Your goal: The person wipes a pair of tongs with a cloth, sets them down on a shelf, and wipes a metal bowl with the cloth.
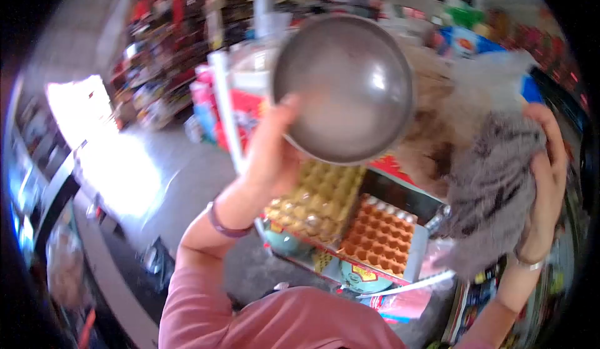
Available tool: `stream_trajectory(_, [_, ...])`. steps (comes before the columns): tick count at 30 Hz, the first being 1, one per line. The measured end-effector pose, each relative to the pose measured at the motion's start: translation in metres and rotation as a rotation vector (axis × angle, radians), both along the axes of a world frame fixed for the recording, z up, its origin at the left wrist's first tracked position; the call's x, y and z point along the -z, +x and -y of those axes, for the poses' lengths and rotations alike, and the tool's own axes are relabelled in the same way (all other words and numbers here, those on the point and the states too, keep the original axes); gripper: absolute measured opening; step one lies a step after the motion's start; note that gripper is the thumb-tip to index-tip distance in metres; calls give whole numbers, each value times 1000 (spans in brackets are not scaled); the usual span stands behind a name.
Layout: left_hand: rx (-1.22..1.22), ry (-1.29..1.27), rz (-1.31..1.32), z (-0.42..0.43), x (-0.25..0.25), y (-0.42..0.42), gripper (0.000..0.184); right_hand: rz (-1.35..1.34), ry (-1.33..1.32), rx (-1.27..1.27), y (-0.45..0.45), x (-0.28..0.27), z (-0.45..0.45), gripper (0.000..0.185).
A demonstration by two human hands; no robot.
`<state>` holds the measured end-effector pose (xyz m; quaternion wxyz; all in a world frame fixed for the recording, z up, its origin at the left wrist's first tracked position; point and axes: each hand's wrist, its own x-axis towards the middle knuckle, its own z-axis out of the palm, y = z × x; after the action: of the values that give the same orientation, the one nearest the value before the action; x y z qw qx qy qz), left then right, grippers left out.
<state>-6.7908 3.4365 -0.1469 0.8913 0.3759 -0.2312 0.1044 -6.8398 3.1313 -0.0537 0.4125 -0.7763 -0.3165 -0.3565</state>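
Observation:
A round metal bowl (344, 93) is held up in front of me, its hollow inside facing my view. My left hand (273, 152) grips its lower left rim, with the thumb over the edge and the other fingers hidden or blurred. On the right, my right hand (550, 168) is closed around a crumpled grey cloth (497, 186) that hangs down from it. Bowl and cloth are apart. Below the bowl are a yellowish egg tray (312, 205) and an orange-brown egg tray (378, 235) with a few pale eggs along its far edge.
Teal round containers (362, 277) stand under the trays. A white pole (226, 111) rises left of the bowl. Behind the cloth is a clear plastic bag (487, 86). Crowded shelves (156, 68) line the back, and grey floor (187, 168) stretches toward a bright doorway (81, 111).

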Motion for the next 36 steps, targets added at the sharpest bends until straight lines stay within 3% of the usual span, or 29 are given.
stream_trajectory(1, [-118,15,-15,-1,12,-11,50,49,-92,-8,3,6,-8,42])
stream_trajectory(3, [-360,306,-61,-4,43,-28,62,-68,29,-145,8,18,-28,48])
stream_trajectory(6, [-507,371,170,8,64,-55,69,5,-230,-183,5,37,-80,53])
stream_trajectory(8, [-581,415,239,12,75,-69,69,23,-426,-419,-3,65,-125,54])
stream_trajectory(9, [-556,362,250,14,77,-77,69,34,-605,-426,-3,80,-139,55])
stream_trajectory(11, [-585,401,154,6,86,-92,68,170,-837,-194,12,123,-153,57])
stream_trajectory(14, [-588,324,87,-8,111,-101,68,-36,-582,-281,17,154,-190,55])
stream_trajectory(17, [-722,440,77,-41,120,-121,68,-51,-556,-451,1,178,-222,53])
stream_trajectory(18, [-735,534,33,-55,124,-133,68,-221,-495,-575,-8,185,-228,50])
stream_trajectory(19, [-853,676,84,-68,126,-144,68,-142,-590,-628,-15,183,-236,48])
stream_trajectory(21, [-856,513,124,-84,142,-149,67,28,-780,-710,-24,171,-246,44])
stream_trajectory(22, [-910,652,54,-94,144,-159,65,136,-841,-553,-22,172,-252,38])
stream_trajectory(23, [-802,541,10,-92,145,-166,63,298,-745,-336,-16,179,-262,39])
stream_trajectory(25, [-803,389,-57,-81,143,-176,62,82,-431,-311,-23,166,-279,42])
stream_trajectory(27, [-861,407,-41,-81,143,-179,61,93,-234,-659,-34,170,-294,46])
stream_trajectory(28, [-889,412,-35,-81,143,-182,60,116,-292,-764,-42,177,-296,47])
stream_trajectory(29, [-957,517,-38,-86,143,-188,59,-90,-320,-915,-54,186,-288,46])
stream_trajectory(31, [-1138,766,35,-93,147,-196,58,-221,-544,-1050,-36,195,-279,45])
stream_trajectory(32, [-1107,727,-10,-93,151,-198,57,-15,-647,-894,-31,198,-273,45])
stream_trajectory(35, [-1013,566,-160,-77,154,-198,56,80,-496,-534,-16,196,-279,45])
stream_trajectory(36, [-1014,549,-158,-71,154,-192,56,159,-364,-530,-17,198,-286,41])
